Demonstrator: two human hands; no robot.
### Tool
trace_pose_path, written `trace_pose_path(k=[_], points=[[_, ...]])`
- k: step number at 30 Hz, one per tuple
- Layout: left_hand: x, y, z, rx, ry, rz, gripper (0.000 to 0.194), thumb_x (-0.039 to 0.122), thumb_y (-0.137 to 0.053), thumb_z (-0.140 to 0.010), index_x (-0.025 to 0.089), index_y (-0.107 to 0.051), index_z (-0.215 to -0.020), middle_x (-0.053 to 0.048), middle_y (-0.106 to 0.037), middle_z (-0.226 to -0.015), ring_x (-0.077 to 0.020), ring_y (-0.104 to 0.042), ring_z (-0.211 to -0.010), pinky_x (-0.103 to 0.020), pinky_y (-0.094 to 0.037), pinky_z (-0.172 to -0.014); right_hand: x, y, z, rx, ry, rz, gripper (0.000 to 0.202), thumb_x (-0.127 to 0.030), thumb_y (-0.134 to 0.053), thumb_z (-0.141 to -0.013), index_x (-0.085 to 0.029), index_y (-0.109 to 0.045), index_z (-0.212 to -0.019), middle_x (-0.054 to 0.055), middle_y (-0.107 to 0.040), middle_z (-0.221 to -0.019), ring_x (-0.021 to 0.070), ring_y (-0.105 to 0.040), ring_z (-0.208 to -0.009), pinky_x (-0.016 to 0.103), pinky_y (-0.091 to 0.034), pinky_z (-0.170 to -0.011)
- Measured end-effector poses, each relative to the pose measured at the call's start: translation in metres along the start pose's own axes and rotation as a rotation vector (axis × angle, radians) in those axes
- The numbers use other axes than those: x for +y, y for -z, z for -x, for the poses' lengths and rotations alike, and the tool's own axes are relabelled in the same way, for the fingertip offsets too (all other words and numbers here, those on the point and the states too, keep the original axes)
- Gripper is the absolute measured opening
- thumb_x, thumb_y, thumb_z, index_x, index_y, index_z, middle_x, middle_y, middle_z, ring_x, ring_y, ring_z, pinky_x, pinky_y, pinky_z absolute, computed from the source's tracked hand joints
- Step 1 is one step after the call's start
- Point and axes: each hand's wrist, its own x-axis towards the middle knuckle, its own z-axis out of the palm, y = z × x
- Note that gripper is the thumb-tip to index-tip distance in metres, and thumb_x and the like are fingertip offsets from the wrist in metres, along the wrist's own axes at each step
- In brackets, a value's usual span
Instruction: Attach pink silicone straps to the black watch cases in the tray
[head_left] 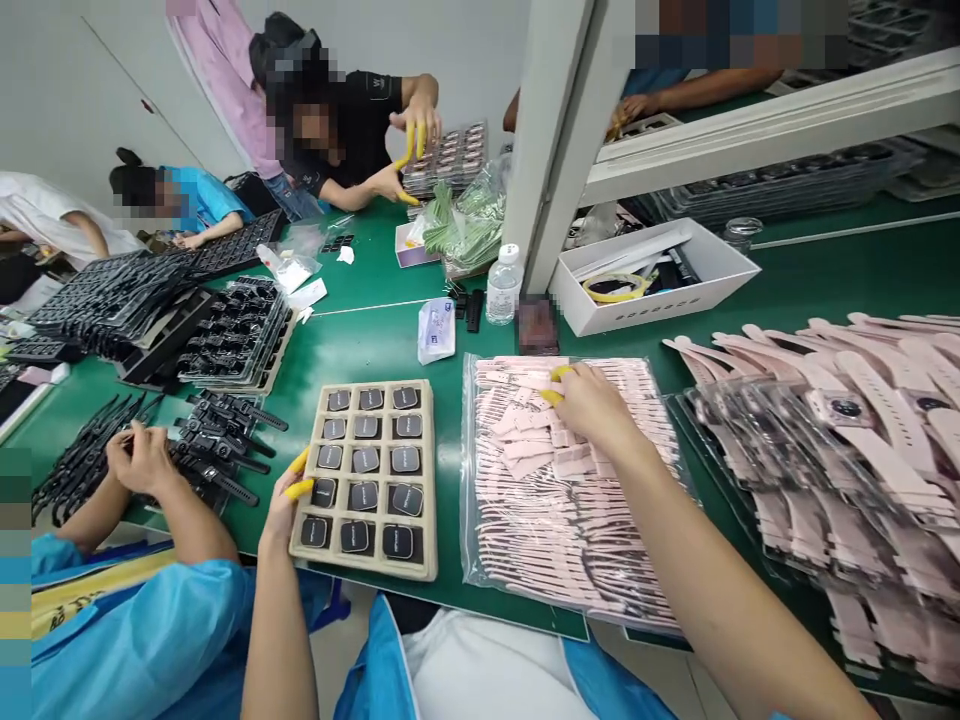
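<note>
My left hand (pixel 283 505), with yellow finger cots on two fingers, grips the left edge of a beige tray (pixel 429 480). Dark square watch faces (pixel 365 459) sit one to a compartment in the tray. To the right lies a clear plastic bag (pixel 469 480) covered with rows of pink watch straps (pixel 525 540). Over the loose straps near the far side, my right hand (pixel 592 405) is bent down, its yellow-tipped fingers closing on a pink strap. The exact contact of those fingertips is partly hidden.
Pink-strapped watches (pixel 847 410) are stacked at the right. A white box (pixel 660 280), a bottle (pixel 504 285) and a small plastic packet (pixel 436 330) stand behind. At the left, a co-worker's hands (pixel 142 458) handle black straps; black watch trays (pixel 236 330) lie beyond. Another co-worker sits opposite.
</note>
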Motion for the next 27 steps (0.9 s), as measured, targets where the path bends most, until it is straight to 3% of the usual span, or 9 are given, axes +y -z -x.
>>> trace_pose_path(k=[3,6,10,13,16,20,24,27], points=[[-0.010,-0.002,-0.012,0.029,0.005,0.035,0.039,0.037,-0.065,-0.099,0.018,-0.062,-0.133,-0.011,-0.064,-0.134,-0.0294,-0.063,-0.123,-0.048,-0.055,-0.105,0.009,-0.009,-0.001,0.033,0.003,-0.010,0.022,-0.028,-0.053,-0.094,-0.016,-0.067,-0.105,0.019,-0.065,-0.107,0.0352,-0.057,-0.105,0.044,-0.046,-0.085],[0.007,-0.022,-0.030,0.070,-0.129,-0.017,0.043,0.030,-0.061,-0.095,0.019,-0.061,-0.137,-0.013,-0.066,-0.135,-0.0303,-0.059,-0.132,-0.051,-0.047,-0.117,0.010,-0.010,-0.002,0.104,0.025,-0.122,0.016,-0.033,-0.056,-0.092,-0.020,-0.065,-0.095,0.014,-0.064,-0.098,0.0337,-0.058,-0.099,0.045,-0.047,-0.085],[0.063,-0.095,-0.034,-0.259,-0.643,-0.458,0.037,0.026,-0.057,-0.097,0.021,-0.065,-0.133,-0.012,-0.063,-0.141,-0.0266,-0.055,-0.136,-0.045,-0.045,-0.119,-0.016,0.002,-0.001,0.297,0.091,-0.464,0.025,-0.048,-0.063,-0.088,-0.023,-0.064,-0.089,0.012,-0.063,-0.098,0.0326,-0.061,-0.103,0.048,-0.049,-0.096],[0.095,-0.149,-0.034,-0.393,-0.771,-0.932,0.026,0.017,-0.053,-0.097,0.014,-0.070,-0.116,-0.016,-0.068,-0.123,-0.0284,-0.058,-0.123,-0.044,-0.052,-0.107,-0.050,0.018,0.006,0.355,0.050,-0.864,0.035,-0.055,-0.070,-0.083,-0.024,-0.066,-0.097,0.011,-0.067,-0.110,0.0310,-0.064,-0.110,0.051,-0.050,-0.102],[0.105,-0.175,-0.039,-0.437,-0.795,-1.074,0.026,0.007,-0.047,-0.096,0.011,-0.071,-0.105,-0.017,-0.067,-0.114,-0.0284,-0.059,-0.118,-0.042,-0.052,-0.099,-0.078,0.027,0.016,0.276,-0.042,-1.283,0.042,-0.058,-0.078,-0.078,-0.024,-0.064,-0.098,0.008,-0.073,-0.098,0.0286,-0.071,-0.100,0.051,-0.054,-0.099],[0.106,-0.173,-0.048,-0.472,-0.750,-0.988,0.025,0.003,-0.046,-0.095,0.008,-0.069,-0.104,-0.021,-0.067,-0.117,-0.0315,-0.060,-0.119,-0.045,-0.051,-0.098,-0.102,0.018,0.030,0.006,-0.151,-1.625,0.043,-0.060,-0.082,-0.073,-0.028,-0.059,-0.088,0.002,-0.066,-0.075,0.0249,-0.068,-0.068,0.047,-0.060,-0.072],[0.113,-0.172,-0.050,-0.485,-0.674,-0.849,0.019,0.018,-0.050,-0.101,0.012,-0.063,-0.113,-0.015,-0.072,-0.112,-0.0265,-0.067,-0.109,-0.035,-0.055,-0.088,-0.118,0.006,0.043,-0.165,-0.092,-1.714,0.033,-0.054,-0.075,-0.082,-0.030,-0.052,-0.083,0.001,-0.058,-0.070,0.0193,-0.053,-0.052,0.043,-0.054,-0.056],[0.114,-0.189,-0.035,-0.528,-0.536,-0.454,0.024,0.026,-0.051,-0.103,0.016,-0.054,-0.124,-0.011,-0.073,-0.117,-0.0207,-0.071,-0.104,-0.029,-0.056,-0.084,-0.125,0.004,0.052,-0.272,0.043,-1.667,0.036,-0.062,-0.058,-0.092,-0.028,-0.053,-0.079,0.000,-0.048,-0.063,0.0171,-0.041,-0.046,0.038,-0.046,-0.047]])
